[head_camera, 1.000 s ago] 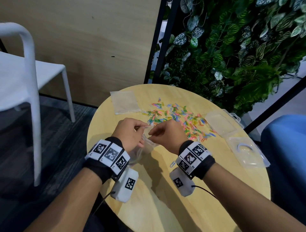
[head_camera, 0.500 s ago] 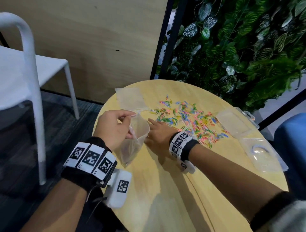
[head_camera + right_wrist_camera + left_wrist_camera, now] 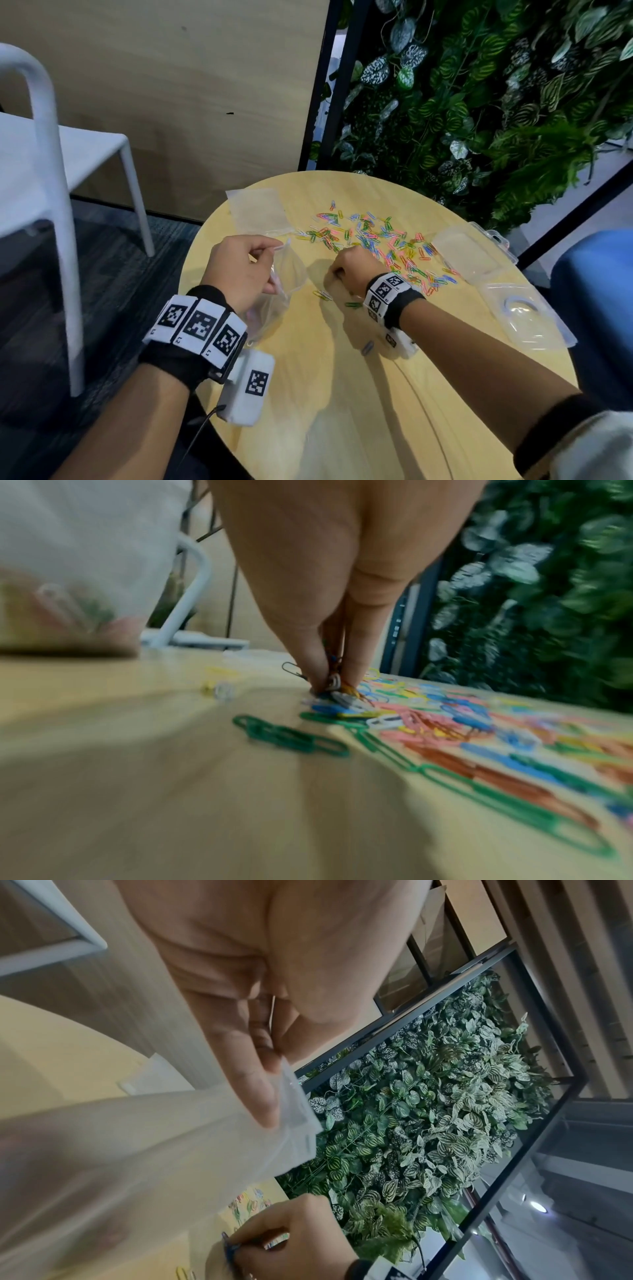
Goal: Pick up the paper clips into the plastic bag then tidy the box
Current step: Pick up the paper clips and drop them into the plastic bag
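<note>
Coloured paper clips (image 3: 376, 243) lie scattered across the far half of the round wooden table (image 3: 342, 394). My left hand (image 3: 239, 267) pinches the rim of a clear plastic bag (image 3: 284, 277) and holds its mouth open above the table's left side; the bag (image 3: 137, 1150) hangs below my fingers. A few clips show faintly inside it (image 3: 68, 610). My right hand (image 3: 349, 267) is curled at the near edge of the pile, and its fingertips (image 3: 322, 680) pinch a small bunch of paper clips (image 3: 342, 696) against the table. A clear plastic box (image 3: 469, 257) lies open at the right.
A second flat plastic bag (image 3: 257, 209) lies at the table's far left. Another clear box part (image 3: 524, 315) sits near the right edge. A few stray clips (image 3: 322, 294) lie between my hands. A white chair (image 3: 51, 171) stands left, a plant wall (image 3: 479, 102) behind, a blue seat (image 3: 599, 308) right.
My right hand left the bag's mouth, reached flat to the pile, and now curls on a bunch of clips. The left hand keeps holding the bag open.
</note>
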`<state>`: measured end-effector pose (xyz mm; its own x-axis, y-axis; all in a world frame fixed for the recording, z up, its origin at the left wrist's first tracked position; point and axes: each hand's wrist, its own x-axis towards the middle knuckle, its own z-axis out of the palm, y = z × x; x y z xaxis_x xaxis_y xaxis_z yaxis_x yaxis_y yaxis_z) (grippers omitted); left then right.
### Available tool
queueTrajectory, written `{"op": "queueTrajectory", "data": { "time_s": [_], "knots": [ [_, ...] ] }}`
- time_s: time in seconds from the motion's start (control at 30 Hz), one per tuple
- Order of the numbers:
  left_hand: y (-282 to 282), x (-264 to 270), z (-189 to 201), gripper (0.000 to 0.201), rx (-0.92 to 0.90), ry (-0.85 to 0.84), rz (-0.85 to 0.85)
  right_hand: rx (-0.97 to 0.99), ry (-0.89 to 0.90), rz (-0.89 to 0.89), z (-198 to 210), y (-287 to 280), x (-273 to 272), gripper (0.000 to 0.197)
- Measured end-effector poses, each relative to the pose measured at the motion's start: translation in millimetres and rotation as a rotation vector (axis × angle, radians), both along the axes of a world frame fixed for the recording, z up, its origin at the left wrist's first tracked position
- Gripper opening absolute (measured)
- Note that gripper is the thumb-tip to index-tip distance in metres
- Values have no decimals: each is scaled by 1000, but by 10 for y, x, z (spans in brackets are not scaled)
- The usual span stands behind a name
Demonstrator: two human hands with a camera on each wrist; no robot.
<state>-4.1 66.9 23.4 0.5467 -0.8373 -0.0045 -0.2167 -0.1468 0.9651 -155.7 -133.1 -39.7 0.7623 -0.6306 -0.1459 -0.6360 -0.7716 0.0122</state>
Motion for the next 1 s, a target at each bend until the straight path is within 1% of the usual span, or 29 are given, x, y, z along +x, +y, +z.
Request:
{"op": "queueTrajectory", "data": {
  "time_s": [0.07,0.13,0.17,0.27,0.33,0.4,0.43,0.53,0.6,0.7,0.8,0.87,0.9,1.0],
  "knots": [
    [-17,-21,6,23,17,-6,-7,68,-139,-129,109,-3,-76,19],
    [-33,-37,5,23,39,-9,-17,134,-367,-291,244,-4,-180,15],
    [-46,-50,3,23,48,-9,-20,200,-496,-372,320,-1,-236,13],
    [-93,-116,-3,23,65,-29,-27,542,-897,-577,572,59,-358,15],
    [-127,-175,-12,24,78,-42,-34,809,-1137,-641,746,135,-378,18],
    [-156,-225,-29,25,86,-39,-41,1043,-1289,-647,899,236,-365,18],
    [-170,-246,-42,24,88,-37,-44,1132,-1325,-635,962,306,-350,18],
    [-199,-295,-66,24,86,-28,-50,1301,-1331,-598,1045,561,-272,15],
    [-214,-307,-80,24,81,-9,-50,1334,-1272,-588,998,737,-207,12],
    [-211,-297,-83,22,82,8,-42,1232,-1137,-598,880,944,-111,9],
    [-194,-292,-72,21,82,14,-45,1183,-1016,-626,823,1044,-33,23],
    [-184,-289,-60,21,78,12,-47,1151,-945,-588,827,1081,4,32],
    [-179,-283,-56,22,75,10,-47,1103,-913,-550,833,1088,12,32],
    [-152,-255,-33,22,60,0,-55,850,-799,-442,851,1066,7,20]
  ]
}}
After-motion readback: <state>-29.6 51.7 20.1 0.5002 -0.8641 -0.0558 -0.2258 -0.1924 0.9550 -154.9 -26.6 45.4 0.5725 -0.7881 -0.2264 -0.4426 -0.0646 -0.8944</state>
